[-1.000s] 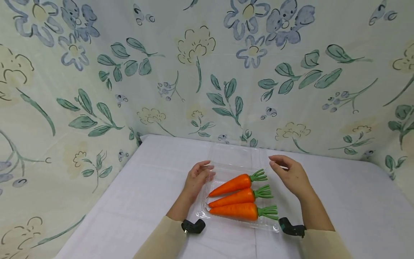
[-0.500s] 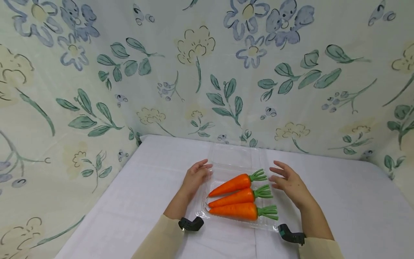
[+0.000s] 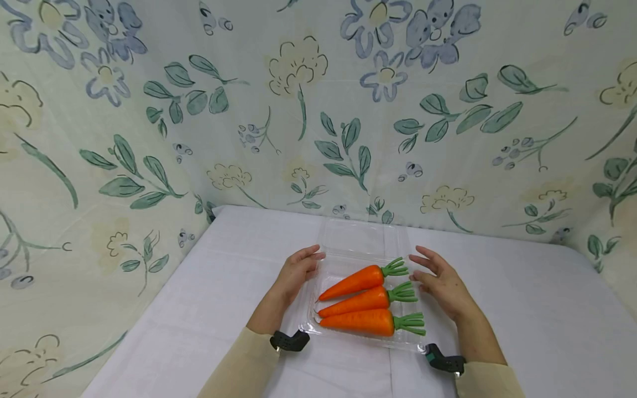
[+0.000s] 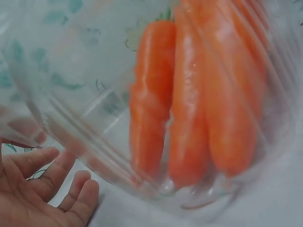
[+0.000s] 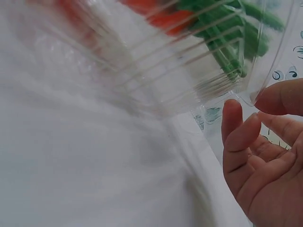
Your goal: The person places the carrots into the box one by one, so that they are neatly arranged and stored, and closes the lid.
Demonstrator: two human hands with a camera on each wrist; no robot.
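Note:
A transparent plastic clamshell box (image 3: 348, 338) lies on the table with its lid (image 3: 353, 237) folded back toward the wall. Inside its base are three carrots, one at the back (image 3: 354, 282), one in the middle (image 3: 355, 302) and one in front (image 3: 360, 323), green tops to the right. My left hand (image 3: 293, 273) is at the box's left back side, fingers loosely extended; the left wrist view shows these fingers (image 4: 54, 182) holding nothing. At the right side is my right hand (image 3: 440, 282), fingers apart. Its thumb tip (image 5: 279, 97) is at the box's rim in the right wrist view.
White cloth covers the table (image 3: 239, 243). A flower-patterned curtain (image 3: 278, 121) hangs behind and along the left. Each wrist wears a black device, on the left (image 3: 290, 341) and on the right (image 3: 444, 360).
My right hand has opened its fingers and shifted slightly toward the box's right side. My left hand has drawn slightly left, off the box's interior edge. The carrots stay in place.

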